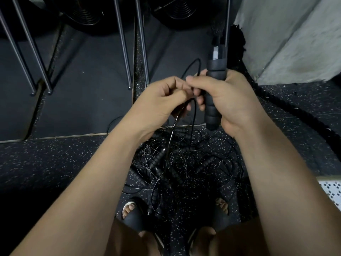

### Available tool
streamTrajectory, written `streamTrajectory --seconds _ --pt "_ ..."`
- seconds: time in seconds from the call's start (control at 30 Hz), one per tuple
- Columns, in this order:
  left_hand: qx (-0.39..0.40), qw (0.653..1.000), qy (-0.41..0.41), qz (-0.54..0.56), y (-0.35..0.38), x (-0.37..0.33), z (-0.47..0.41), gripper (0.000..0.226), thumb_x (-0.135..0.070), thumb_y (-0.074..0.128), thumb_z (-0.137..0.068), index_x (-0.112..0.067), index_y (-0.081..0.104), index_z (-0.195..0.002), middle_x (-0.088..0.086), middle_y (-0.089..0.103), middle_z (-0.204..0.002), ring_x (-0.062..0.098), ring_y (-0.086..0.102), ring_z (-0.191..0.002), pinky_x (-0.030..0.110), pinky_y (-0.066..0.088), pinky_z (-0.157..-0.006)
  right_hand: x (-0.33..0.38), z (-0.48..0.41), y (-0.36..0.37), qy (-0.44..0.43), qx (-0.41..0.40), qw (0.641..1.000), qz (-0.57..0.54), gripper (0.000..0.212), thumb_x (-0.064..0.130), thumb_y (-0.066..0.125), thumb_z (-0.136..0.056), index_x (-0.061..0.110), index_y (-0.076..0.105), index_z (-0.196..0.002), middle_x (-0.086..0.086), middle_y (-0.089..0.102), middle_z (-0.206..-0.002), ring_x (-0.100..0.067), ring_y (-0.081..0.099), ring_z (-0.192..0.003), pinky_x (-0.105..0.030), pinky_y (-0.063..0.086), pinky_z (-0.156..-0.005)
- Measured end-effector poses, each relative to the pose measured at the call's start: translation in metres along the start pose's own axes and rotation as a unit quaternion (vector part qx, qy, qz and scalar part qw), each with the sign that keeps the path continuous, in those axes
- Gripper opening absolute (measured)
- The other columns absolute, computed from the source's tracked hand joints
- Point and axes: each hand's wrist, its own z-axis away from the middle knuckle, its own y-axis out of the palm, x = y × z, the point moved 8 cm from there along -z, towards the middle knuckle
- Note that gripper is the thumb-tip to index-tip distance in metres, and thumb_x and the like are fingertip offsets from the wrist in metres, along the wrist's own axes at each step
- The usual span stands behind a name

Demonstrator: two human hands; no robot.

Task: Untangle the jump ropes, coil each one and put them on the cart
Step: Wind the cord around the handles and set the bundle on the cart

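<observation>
- The right hand [230, 100] is closed around a black foam handle [214, 97], which stands upright in the fist with its top end above the thumb
- The left hand [162, 100], touching the right fingers, pinches the thin black cord [192, 111]
- From this pinch the cord falls to the tangled pile of jump ropes [177, 163] on the floor [55, 163], below both hands and in front of the feet [130, 208]
- The step in hand seems to be freeing one rope; I see no coiled rope
- The next move, I think, needs the cord followed down and drawn gently out, without tightening any knot
- No cart is visible near the hands
</observation>
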Motion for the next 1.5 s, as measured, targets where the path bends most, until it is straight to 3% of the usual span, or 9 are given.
streamTrajectory --seconds 0.33,0.47,0.57,0.7,0.87,1.07,1.3,1.4,1.5 --pt "0.051 0.995 -0.049 -0.071 0.000 0.010 0.000 0.016 -0.012 0.067 -0.104 -0.022 0.076 -0.094 -0.001 0.056 -0.066 0.015 0.049 -0.057 0.026 0.040 -0.053 0.017 0.001 -0.017 -0.091 -0.076 0.986 -0.119 0.017 0.012 0.077 -0.098 0.011 0.062 -0.089 -0.003 0.065 -0.068 -0.016 0.057 -0.058 -0.029 0.045 -0.053" --pt "0.064 0.971 -0.064 -0.223 -0.002 0.022 0.005 0.020 -0.028 0.062 -0.108 -0.029 0.081 -0.101 -0.005 0.045 -0.055 0.015 0.037 -0.051 0.027 0.029 -0.052 0.022 -0.003 -0.036 -0.094 -0.094 0.964 -0.229 0.017 0.015 0.075 -0.100 0.009 0.060 -0.093 -0.002 0.061 -0.073 -0.014 0.054 -0.062 -0.028 0.045 -0.058" --pt "0.023 0.972 -0.082 -0.220 -0.005 0.018 0.002 0.037 -0.049 0.052 -0.110 -0.029 0.081 -0.099 -0.011 0.037 -0.051 0.011 0.034 -0.045 0.030 0.028 -0.052 0.014 -0.005 -0.031 -0.058 -0.071 0.965 -0.245 0.017 0.021 0.075 -0.100 0.010 0.062 -0.097 -0.001 0.059 -0.075 -0.013 0.052 -0.062 -0.027 0.045 -0.057" --pt "0.012 0.969 -0.039 -0.245 0.004 0.006 -0.003 0.037 -0.045 0.049 -0.112 -0.026 0.073 -0.092 -0.016 0.048 -0.045 0.000 0.043 -0.042 0.031 0.032 -0.053 -0.003 -0.004 -0.002 0.012 -0.006 0.987 -0.161 0.015 0.019 0.076 -0.098 0.007 0.067 -0.103 -0.002 0.062 -0.070 -0.013 0.050 -0.056 -0.027 0.044 -0.051" --pt "0.018 0.962 -0.013 -0.274 0.003 0.010 -0.003 0.035 -0.045 0.048 -0.112 -0.029 0.067 -0.088 -0.010 0.048 -0.050 0.009 0.039 -0.046 0.034 0.031 -0.052 -0.007 -0.002 0.010 -0.002 0.011 1.000 -0.013 0.017 0.010 0.078 -0.094 0.012 0.068 -0.080 -0.004 0.065 -0.066 -0.013 0.051 -0.053 -0.028 0.043 -0.049" --pt "-0.015 0.956 -0.007 -0.291 -0.003 0.002 -0.004 0.026 -0.027 0.054 -0.106 -0.035 0.077 -0.095 -0.014 0.061 -0.061 0.010 0.056 -0.058 0.034 0.053 -0.066 0.011 -0.002 -0.014 -0.061 -0.067 0.990 -0.111 0.013 0.010 0.076 -0.097 0.011 0.065 -0.089 -0.002 0.066 -0.069 -0.013 0.056 -0.057 -0.027 0.044 -0.052" --pt "-0.030 0.957 -0.009 -0.287 -0.009 0.000 -0.001 0.021 -0.021 0.059 -0.097 -0.031 0.077 -0.096 -0.019 0.060 -0.058 0.006 0.049 -0.049 0.026 0.044 -0.055 0.014 -0.004 -0.043 -0.087 -0.119 0.956 -0.253 0.011 0.014 0.072 -0.100 0.008 0.065 -0.096 -0.004 0.067 -0.079 -0.013 0.059 -0.065 -0.027 0.046 -0.058" --pt "-0.042 0.961 0.007 -0.273 -0.008 -0.004 -0.002 0.024 -0.020 0.056 -0.096 -0.030 0.077 -0.090 -0.008 0.062 -0.063 0.019 0.056 -0.056 0.036 0.055 -0.062 0.009 -0.007 -0.022 -0.041 -0.062 0.974 -0.215 0.010 0.016 0.072 -0.101 0.010 0.065 -0.097 -0.003 0.067 -0.075 -0.013 0.054 -0.060 -0.025 0.044 -0.054" --pt "-0.033 0.963 0.031 -0.267 -0.002 -0.009 -0.002 0.023 -0.016 0.055 -0.098 -0.025 0.073 -0.087 -0.013 0.056 -0.059 0.010 0.046 -0.055 0.034 0.047 -0.062 -0.001 -0.003 0.001 -0.006 0.001 0.998 -0.068 0.006 0.011 0.076 -0.097 0.008 0.071 -0.096 -0.004 0.070 -0.072 -0.013 0.055 -0.057 -0.025 0.044 -0.051"
